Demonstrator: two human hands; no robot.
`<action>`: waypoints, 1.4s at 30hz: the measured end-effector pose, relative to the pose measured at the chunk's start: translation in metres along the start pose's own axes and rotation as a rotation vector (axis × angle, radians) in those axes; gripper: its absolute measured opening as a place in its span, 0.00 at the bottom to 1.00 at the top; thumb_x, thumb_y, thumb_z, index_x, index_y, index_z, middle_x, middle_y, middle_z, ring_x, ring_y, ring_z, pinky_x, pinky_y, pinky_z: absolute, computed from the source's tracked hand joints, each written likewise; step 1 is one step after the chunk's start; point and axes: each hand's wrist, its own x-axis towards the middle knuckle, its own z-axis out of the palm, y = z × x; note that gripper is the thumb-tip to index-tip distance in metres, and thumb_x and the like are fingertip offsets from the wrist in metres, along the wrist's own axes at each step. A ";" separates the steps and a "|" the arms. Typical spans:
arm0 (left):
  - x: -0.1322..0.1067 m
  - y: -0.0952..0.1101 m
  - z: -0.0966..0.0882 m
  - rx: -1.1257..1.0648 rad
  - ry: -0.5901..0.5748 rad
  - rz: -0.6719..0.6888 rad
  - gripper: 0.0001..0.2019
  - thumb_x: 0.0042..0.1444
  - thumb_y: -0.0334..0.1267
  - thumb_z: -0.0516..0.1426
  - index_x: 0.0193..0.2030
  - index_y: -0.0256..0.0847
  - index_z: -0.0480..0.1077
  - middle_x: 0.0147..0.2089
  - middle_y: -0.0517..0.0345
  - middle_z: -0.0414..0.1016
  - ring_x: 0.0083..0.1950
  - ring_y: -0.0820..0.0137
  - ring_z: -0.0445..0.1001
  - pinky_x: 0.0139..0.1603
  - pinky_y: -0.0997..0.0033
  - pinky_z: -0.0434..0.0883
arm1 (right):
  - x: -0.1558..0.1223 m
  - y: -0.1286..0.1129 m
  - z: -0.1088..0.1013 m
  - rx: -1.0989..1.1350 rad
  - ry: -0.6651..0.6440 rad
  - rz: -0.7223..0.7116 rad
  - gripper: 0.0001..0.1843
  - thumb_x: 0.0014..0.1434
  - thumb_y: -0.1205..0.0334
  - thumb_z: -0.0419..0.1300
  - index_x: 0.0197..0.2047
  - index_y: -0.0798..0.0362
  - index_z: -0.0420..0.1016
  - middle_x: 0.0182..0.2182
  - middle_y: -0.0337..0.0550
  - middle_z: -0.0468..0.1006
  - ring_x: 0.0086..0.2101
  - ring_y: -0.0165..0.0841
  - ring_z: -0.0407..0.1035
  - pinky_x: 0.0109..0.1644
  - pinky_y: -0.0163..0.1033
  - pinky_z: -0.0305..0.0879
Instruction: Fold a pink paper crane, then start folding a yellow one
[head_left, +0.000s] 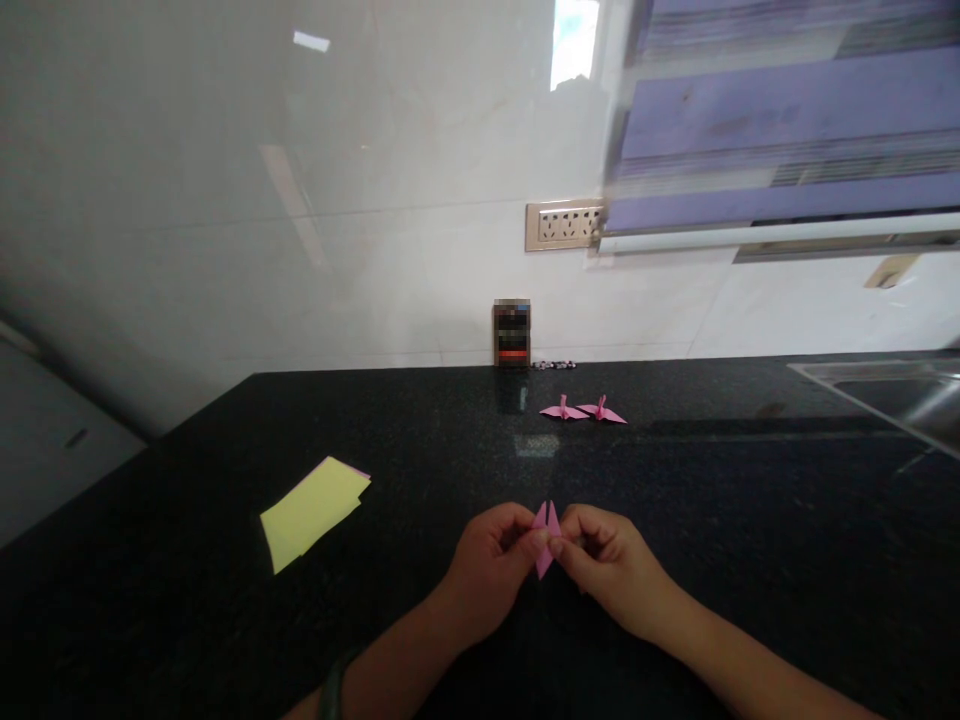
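Between my two hands is a small pink folded paper (543, 566), diamond-shaped, with two narrow points upward and one point downward. My left hand (491, 565) pinches its left side between thumb and fingers. On the other side, my right hand (619, 570) pinches the right edge the same way. The thumbs nearly meet over the paper's middle and hide part of it. Farther back on the dark counter sit two finished pink paper cranes, a left crane (564, 410) and a right crane (601, 411), their wings spread and almost touching.
A stack of yellow paper sheets (315, 510) lies on the black speckled counter (420, 430) to the left. Against the tiled wall stands a small dark box (512, 335), with a patterned strip (553, 365) beside it. A sink edge (870, 400) is at right, below wall sockets (564, 226).
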 end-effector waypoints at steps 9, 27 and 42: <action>0.003 0.002 0.001 -0.323 -0.043 -0.267 0.11 0.47 0.42 0.56 0.28 0.34 0.68 0.21 0.58 0.69 0.22 0.75 0.68 0.21 0.77 0.62 | -0.002 -0.001 -0.005 -0.223 -0.033 -0.190 0.08 0.50 0.66 0.56 0.20 0.55 0.66 0.19 0.36 0.65 0.21 0.25 0.58 0.24 0.31 0.54; 0.002 0.004 0.000 -0.324 -0.166 -0.271 0.16 0.51 0.45 0.52 0.26 0.33 0.71 0.23 0.55 0.71 0.23 0.74 0.69 0.25 0.76 0.64 | 0.005 -0.004 -0.013 0.291 -0.177 0.066 0.11 0.51 0.55 0.57 0.29 0.56 0.69 0.21 0.37 0.69 0.22 0.25 0.62 0.25 0.32 0.60; 0.003 0.001 0.000 -0.283 -0.192 -0.298 0.17 0.50 0.47 0.52 0.24 0.33 0.70 0.23 0.54 0.72 0.22 0.75 0.69 0.23 0.77 0.64 | 0.006 -0.005 -0.015 0.251 -0.227 0.067 0.12 0.52 0.55 0.55 0.28 0.56 0.68 0.21 0.37 0.68 0.21 0.25 0.61 0.24 0.31 0.60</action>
